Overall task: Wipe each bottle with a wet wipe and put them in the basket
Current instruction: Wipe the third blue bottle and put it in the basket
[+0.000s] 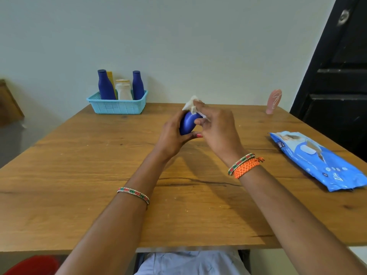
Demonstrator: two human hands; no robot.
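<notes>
Above the middle of the table, my left hand [172,135] grips a blue bottle [187,123] by its lower end. My right hand [216,128] pinches a white wet wipe [191,105] against the bottle's far end. The light blue basket [117,107] stands at the table's far left edge. It holds two tall blue bottles [105,85], a yellow one [110,79] and a white jar [124,91]. A pink bottle [274,101] stands upright near the far right corner.
A blue pack of wet wipes [319,159] lies flat at the right edge of the wooden table [99,175]. A dark door [341,76] stands to the right. A red object [31,265] shows below the near left edge.
</notes>
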